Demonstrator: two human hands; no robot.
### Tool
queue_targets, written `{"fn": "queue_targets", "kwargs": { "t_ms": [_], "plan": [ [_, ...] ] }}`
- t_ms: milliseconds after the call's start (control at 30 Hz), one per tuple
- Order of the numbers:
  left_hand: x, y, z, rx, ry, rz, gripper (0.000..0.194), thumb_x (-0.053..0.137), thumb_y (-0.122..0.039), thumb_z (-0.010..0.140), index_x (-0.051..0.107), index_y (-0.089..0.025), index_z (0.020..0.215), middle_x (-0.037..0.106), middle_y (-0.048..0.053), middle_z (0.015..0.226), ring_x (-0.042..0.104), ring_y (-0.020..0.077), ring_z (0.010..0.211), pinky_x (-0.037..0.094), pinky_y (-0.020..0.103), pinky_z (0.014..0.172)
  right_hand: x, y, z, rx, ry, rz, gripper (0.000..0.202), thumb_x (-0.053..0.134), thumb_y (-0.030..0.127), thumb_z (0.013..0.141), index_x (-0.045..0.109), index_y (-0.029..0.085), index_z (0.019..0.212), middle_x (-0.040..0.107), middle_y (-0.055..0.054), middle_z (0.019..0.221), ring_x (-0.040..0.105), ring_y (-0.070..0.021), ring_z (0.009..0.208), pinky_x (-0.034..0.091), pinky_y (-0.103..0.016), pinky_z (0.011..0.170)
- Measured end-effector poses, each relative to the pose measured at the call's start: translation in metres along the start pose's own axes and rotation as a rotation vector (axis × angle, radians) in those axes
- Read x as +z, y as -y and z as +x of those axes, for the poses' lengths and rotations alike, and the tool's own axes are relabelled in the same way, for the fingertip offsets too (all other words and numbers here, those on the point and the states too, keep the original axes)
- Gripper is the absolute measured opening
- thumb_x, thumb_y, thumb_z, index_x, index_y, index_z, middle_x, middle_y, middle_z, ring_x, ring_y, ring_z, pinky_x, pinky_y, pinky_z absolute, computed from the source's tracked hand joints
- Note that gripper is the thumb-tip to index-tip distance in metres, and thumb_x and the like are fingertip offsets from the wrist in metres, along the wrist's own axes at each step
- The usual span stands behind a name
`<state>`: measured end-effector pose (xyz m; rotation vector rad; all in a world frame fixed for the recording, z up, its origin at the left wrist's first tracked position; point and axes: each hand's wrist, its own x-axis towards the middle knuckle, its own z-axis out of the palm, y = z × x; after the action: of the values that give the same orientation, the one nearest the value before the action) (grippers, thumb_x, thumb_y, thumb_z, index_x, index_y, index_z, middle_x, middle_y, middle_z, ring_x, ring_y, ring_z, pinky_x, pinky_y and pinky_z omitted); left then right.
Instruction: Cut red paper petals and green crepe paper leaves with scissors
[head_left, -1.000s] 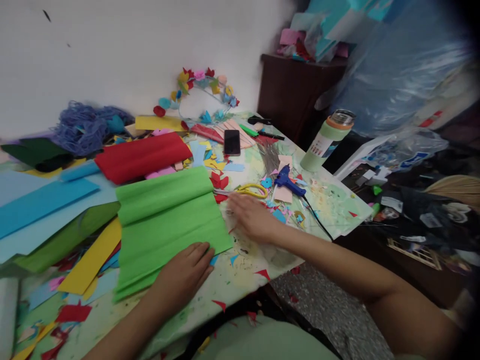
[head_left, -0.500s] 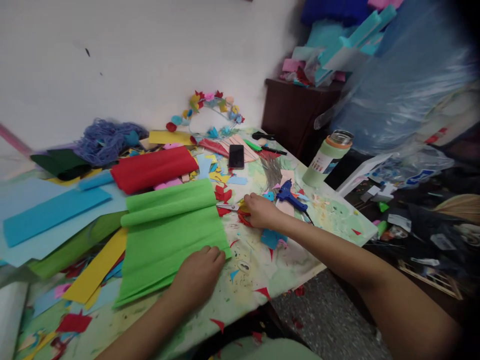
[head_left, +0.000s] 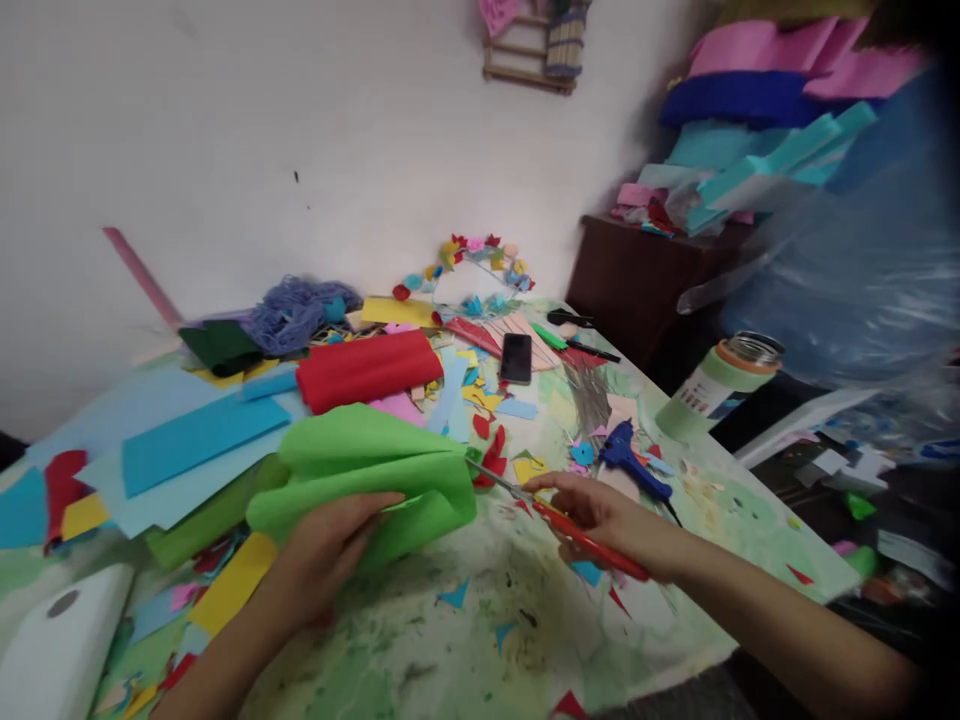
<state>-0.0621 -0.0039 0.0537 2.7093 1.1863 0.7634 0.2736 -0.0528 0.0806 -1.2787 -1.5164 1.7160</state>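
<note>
My left hand [head_left: 334, 545] pinches the near edge of a bright green sheet of crepe paper [head_left: 375, 450], which is folded and lifted a little off the table. Red-handled scissors [head_left: 574, 525] are in my right hand [head_left: 611, 520], with its fingers around the handles. Their blades point left and their tips meet the right edge of the green paper. Whether the blades are closed on the paper I cannot tell. Red paper petals [head_left: 493, 455] lie just behind the blades.
A blue glue gun [head_left: 634, 460] lies right of the scissors, near a light green bottle [head_left: 720, 385]. A phone [head_left: 516, 358], a red paper roll [head_left: 371, 370], blue paper [head_left: 206, 440] and a flower wreath [head_left: 469, 270] sit farther back. Scraps litter the table.
My right hand has picked up the scissors from the table and brought the tips to the green paper. My left hand, earlier flat on the paper, now grips and lifts it. The view has shifted.
</note>
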Motion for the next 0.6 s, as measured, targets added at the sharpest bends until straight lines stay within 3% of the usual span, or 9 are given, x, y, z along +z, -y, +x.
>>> {"fn": "queue_targets", "kwargs": {
  "t_ms": [100,167,233,300,400,500,600],
  "plan": [
    [-0.006,0.001,0.001,-0.020,-0.056,0.052,0.030,0.037,-0.024,0.092,0.066,-0.023,0.102,0.076,-0.002,0.089,0.071,0.0149,0.072,0.057,0.023,0.062,0.007,0.003,0.004,0.087,0.045,0.232,0.054,0.065,0.037,0.074,0.041,0.027,0.121,0.043,0.007,0.071,0.030,-0.0029,0.044,0.023,-0.016,0.038],
    [-0.006,0.001,0.003,-0.014,-0.106,0.082,0.029,0.038,-0.026,0.092,0.066,-0.023,0.100,0.076,-0.001,0.086,0.071,0.0147,0.068,0.056,0.022,0.060,0.005,0.006,0.011,0.055,0.004,0.180,0.053,0.060,0.044,0.078,0.040,0.026,0.123,0.045,0.005,0.072,0.031,-0.0039,0.044,0.027,-0.017,0.039],
    [-0.005,0.002,0.006,-0.006,-0.127,0.100,0.030,0.037,-0.024,0.092,0.065,-0.024,0.102,0.077,0.000,0.085,0.071,0.0143,0.067,0.056,0.021,0.059,-0.003,0.011,0.018,-0.025,-0.071,-0.130,0.055,0.059,0.047,0.076,0.043,0.024,0.124,0.054,0.000,0.079,0.045,-0.0089,0.054,0.039,-0.021,0.048],
    [-0.005,0.005,0.010,-0.010,-0.126,0.113,0.031,0.036,-0.022,0.091,0.064,-0.024,0.104,0.077,0.000,0.085,0.071,0.0141,0.066,0.056,0.021,0.059,-0.014,0.015,0.023,-0.102,-0.140,-0.597,0.055,0.061,0.047,0.076,0.049,0.021,0.123,0.061,-0.008,0.097,0.058,-0.0196,0.080,0.048,-0.032,0.070],
    [-0.005,0.015,0.014,-0.053,-0.128,0.133,0.030,0.038,-0.024,0.090,0.064,-0.023,0.104,0.076,0.001,0.083,0.071,0.0157,0.067,0.056,0.022,0.060,-0.031,0.023,0.020,-0.124,-0.171,-1.030,0.052,0.055,0.044,0.082,0.052,0.019,0.127,0.061,-0.015,0.114,0.056,-0.0305,0.105,0.043,-0.044,0.089],
    [-0.003,0.026,0.011,-0.070,-0.109,0.149,0.031,0.039,-0.024,0.089,0.064,-0.025,0.107,0.076,0.002,0.089,0.072,0.0173,0.073,0.057,0.024,0.064,-0.049,0.030,0.007,-0.063,-0.098,-1.003,0.061,0.061,0.047,0.078,0.048,0.022,0.132,0.058,-0.014,0.123,0.057,-0.0305,0.108,0.044,-0.043,0.090],
    [0.004,0.030,0.005,0.011,-0.057,0.159,0.031,0.042,-0.023,0.088,0.062,-0.027,0.111,0.076,0.002,0.094,0.072,0.0180,0.077,0.057,0.024,0.066,-0.059,0.034,-0.009,-0.045,0.018,-0.765,0.064,0.062,0.049,0.078,0.044,0.027,0.135,0.055,-0.010,0.129,0.055,-0.0284,0.111,0.045,-0.039,0.090]
  ]
}}
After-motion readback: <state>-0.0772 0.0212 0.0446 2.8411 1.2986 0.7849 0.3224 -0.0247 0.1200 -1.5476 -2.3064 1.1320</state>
